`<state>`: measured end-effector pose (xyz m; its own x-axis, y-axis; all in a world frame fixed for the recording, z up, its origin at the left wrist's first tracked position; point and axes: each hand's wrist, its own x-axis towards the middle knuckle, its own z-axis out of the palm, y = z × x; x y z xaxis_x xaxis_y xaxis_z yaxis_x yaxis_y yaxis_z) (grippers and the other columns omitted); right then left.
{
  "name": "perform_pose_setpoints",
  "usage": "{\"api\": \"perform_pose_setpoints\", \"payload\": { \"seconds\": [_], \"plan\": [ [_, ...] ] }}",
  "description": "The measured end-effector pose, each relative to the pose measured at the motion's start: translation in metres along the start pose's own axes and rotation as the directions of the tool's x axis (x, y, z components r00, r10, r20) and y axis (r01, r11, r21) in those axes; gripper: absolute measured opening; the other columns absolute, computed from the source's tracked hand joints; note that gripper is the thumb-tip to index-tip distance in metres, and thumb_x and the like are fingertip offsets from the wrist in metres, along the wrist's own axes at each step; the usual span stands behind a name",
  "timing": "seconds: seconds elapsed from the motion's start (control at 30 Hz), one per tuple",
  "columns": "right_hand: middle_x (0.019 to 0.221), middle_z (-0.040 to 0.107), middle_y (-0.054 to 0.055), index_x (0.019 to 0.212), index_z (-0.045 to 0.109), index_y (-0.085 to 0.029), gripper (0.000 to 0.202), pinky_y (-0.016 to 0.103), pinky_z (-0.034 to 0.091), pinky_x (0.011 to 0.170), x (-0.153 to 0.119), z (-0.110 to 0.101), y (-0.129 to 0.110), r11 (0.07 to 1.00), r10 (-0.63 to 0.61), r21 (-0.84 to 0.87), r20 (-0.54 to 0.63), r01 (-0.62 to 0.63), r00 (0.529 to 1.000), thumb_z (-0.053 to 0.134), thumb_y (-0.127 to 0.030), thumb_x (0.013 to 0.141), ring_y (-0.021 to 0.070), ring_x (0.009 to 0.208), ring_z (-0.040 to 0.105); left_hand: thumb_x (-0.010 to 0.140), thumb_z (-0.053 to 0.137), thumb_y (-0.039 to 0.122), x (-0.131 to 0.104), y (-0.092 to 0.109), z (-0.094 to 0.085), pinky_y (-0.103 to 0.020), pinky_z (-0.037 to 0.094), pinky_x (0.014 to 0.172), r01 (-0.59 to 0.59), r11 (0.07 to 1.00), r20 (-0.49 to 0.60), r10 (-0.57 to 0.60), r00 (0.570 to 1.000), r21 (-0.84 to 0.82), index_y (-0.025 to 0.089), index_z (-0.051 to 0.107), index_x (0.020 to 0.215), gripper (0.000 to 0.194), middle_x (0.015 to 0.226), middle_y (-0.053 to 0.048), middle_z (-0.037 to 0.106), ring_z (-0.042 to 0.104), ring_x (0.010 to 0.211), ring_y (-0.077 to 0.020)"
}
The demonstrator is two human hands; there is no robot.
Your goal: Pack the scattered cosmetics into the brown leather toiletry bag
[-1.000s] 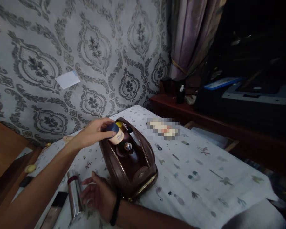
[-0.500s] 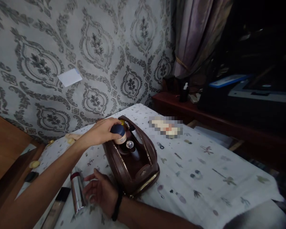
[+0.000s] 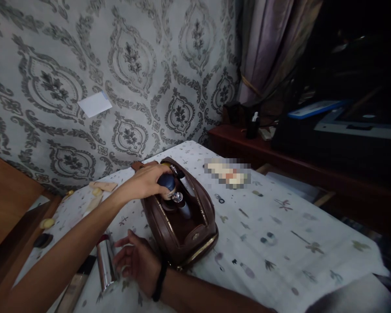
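Observation:
A brown bag (image 3: 161, 224) lies unzipped on the patterned white cloth. My left hand (image 3: 148, 181) grips a small jar with a dark blue lid (image 3: 167, 182) inside the bag's opening. Beside the jar in the bag are a tube with a clear round cap (image 3: 182, 205) and another silvery tube (image 3: 187, 186). My right hand (image 3: 138, 263), with a black band on the wrist, rests palm up left of the bag, fingers loosely curled and apart, holding nothing. Next to its fingertips lies a silver cylinder (image 3: 106, 263).
A bottle with a black cap (image 3: 73, 289), a round black item (image 3: 43, 240) and a beige tube (image 3: 103, 186) lie on the left. Beyond the bag is a blurred item (image 3: 227, 173). A dark red shelf (image 3: 230, 139) borders the right.
My left hand has moved slightly right and down, bringing the jar deeper into the bag's opening. My right hand has stayed in place.

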<state>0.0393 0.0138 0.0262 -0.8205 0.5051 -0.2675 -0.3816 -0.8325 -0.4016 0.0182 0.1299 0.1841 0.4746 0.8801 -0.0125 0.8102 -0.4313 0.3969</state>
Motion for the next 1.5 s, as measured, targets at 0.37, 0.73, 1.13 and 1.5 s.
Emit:
{"api": "perform_pose_setpoints", "payload": {
  "seconds": [0.37,0.73,1.13,1.5],
  "plan": [
    [0.061,0.065,0.001,0.084,0.062,-0.014,0.055,0.021,0.027,0.047,0.001,-0.002,0.002,1.0,-0.016,0.004,0.024,0.016,1.0,0.054,-0.069,0.085,0.0092,0.046,0.054,0.061,0.078,0.034,0.004,-0.006,0.005,-0.031,0.046,0.083,-0.017,0.999,0.008,0.017,1.0,-0.035,0.025,0.066,0.113,0.054,0.103,-0.002,0.07,0.061,0.098,-0.0248],
    [0.058,0.064,0.001,0.085,0.062,-0.014,0.05,0.022,0.025,0.043,0.002,0.0,0.002,1.0,0.009,0.002,-0.024,-0.009,1.0,0.04,-0.057,0.097,0.009,0.042,0.053,0.062,0.08,0.037,0.0,-0.004,0.003,-0.033,0.045,0.089,-0.024,0.998,-0.004,0.025,1.0,0.059,0.023,0.063,0.117,0.059,0.111,-0.005,0.067,0.059,0.104,-0.0267],
    [0.056,0.063,0.0,0.083,0.059,-0.014,0.052,0.021,0.025,0.043,0.001,0.001,-0.001,1.0,0.009,-0.008,-0.018,-0.009,1.0,0.049,-0.065,0.09,0.0088,0.042,0.052,0.07,0.074,0.023,-0.001,0.003,0.002,-0.036,0.042,0.095,0.006,0.966,0.042,-0.017,0.999,0.259,0.021,0.057,0.121,0.054,0.121,-0.007,0.062,0.055,0.114,-0.0278],
    [0.057,0.064,0.001,0.083,0.062,-0.014,0.055,0.021,0.027,0.044,0.004,-0.003,0.003,1.0,-0.002,0.002,0.006,0.002,1.0,0.052,-0.068,0.087,0.009,0.043,0.053,0.068,0.071,0.014,-0.003,0.011,-0.007,-0.035,0.041,0.095,-0.08,0.965,0.146,0.044,0.988,0.249,0.023,0.057,0.118,0.053,0.119,-0.004,0.061,0.056,0.11,-0.0261]
  ]
}}
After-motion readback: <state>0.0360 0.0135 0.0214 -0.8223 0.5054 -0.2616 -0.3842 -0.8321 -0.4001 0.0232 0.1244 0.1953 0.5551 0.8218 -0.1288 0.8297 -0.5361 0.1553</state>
